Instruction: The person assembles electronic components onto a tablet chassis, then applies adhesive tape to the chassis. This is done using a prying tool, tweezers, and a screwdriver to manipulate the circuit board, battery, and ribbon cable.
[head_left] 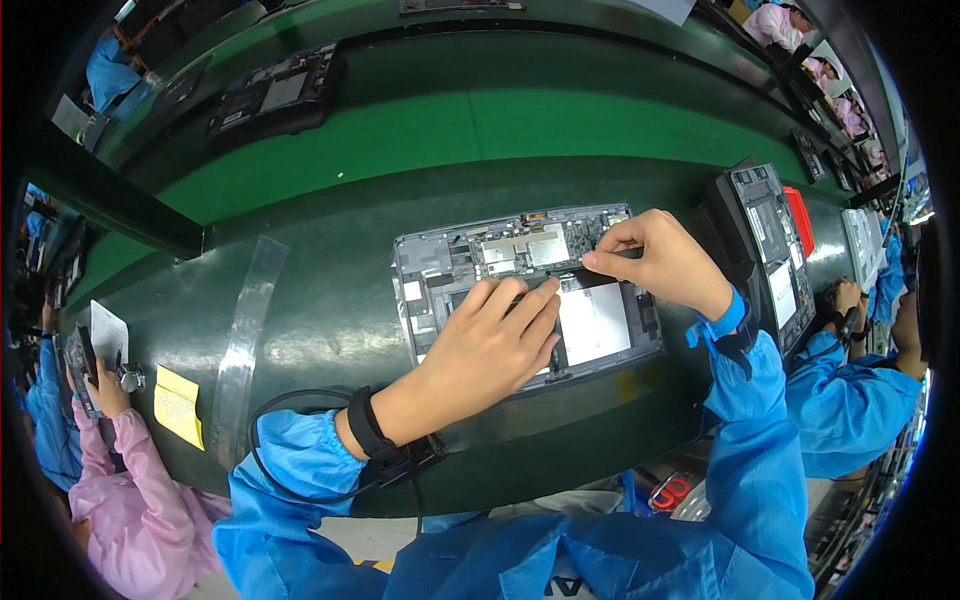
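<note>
An opened laptop base [640, 345] lies in front of me on the dark green bench, its green circuit board and metal shields [530, 250] facing up. A white-labelled battery block [597, 325] shows in its lower half. My left hand [490, 335] rests over the middle of the base, fingers stretched out and slightly apart, tips near the board's lower edge. Over the board's right part, my right hand [655, 262] is closed in a pinch. Something dark shows at its fingers, too small to name. The left palm hides part of the base.
More opened laptop units stand at the right [770, 235] and on the green belt behind [280, 90]. A red tray [798, 222] sits at the right. Clear tape [245, 330] and a yellow note [180, 405] lie left. A black cable [262, 430] loops by my left sleeve. Co-workers sit on both sides.
</note>
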